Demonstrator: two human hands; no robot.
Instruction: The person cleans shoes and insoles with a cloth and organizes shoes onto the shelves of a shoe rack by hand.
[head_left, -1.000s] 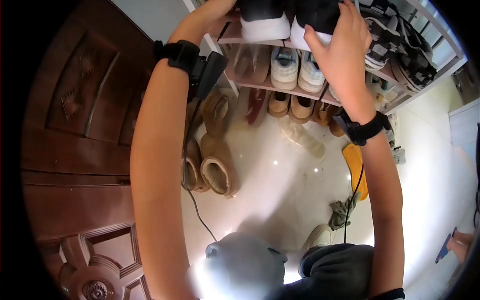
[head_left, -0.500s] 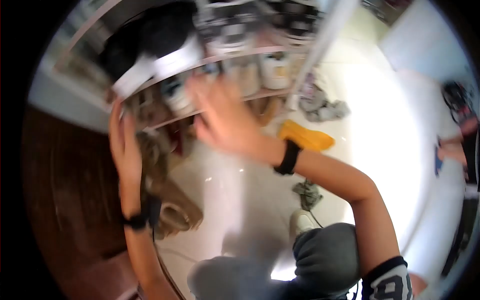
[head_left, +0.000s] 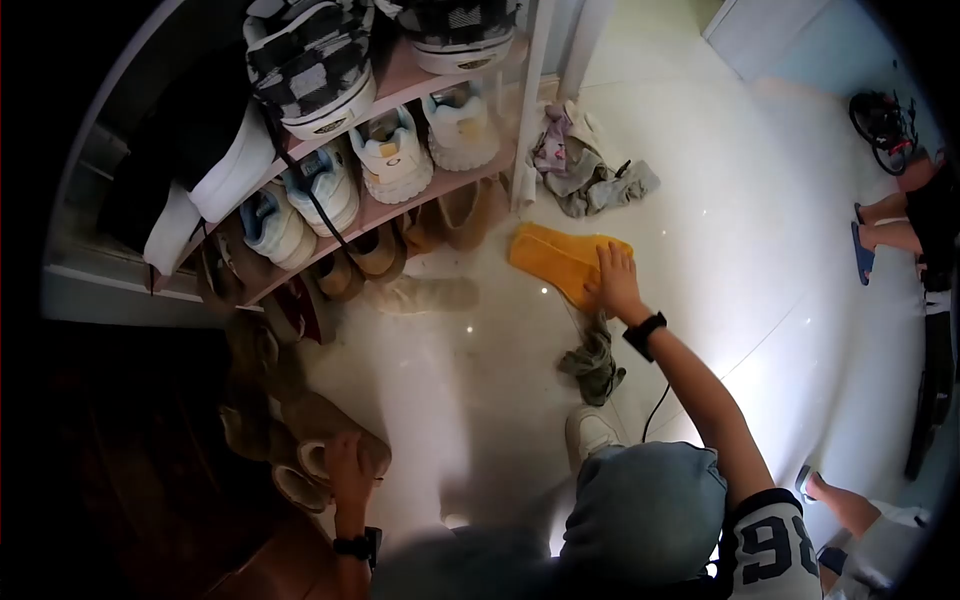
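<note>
My left hand is low at the left, its fingers curled at the opening of a tan boot. Another boot with a pale lining lies right beside it. Farther right, my right hand rests on a yellow cloth on the floor, its fingers stretched over the cloth's right end. A crumpled dark green cloth lies just below that hand. Each wrist wears a black band.
A shoe rack at upper left holds white sneakers, checkered shoes and black-and-white shoes. Brown shoes sit under it. Crumpled clothes lie by its right end. Another person's legs are at far right.
Both hands have left the rack's front. My left hand has come down to the boot, and my right hand has moved right and onto the yellow cloth. The view has shifted.
</note>
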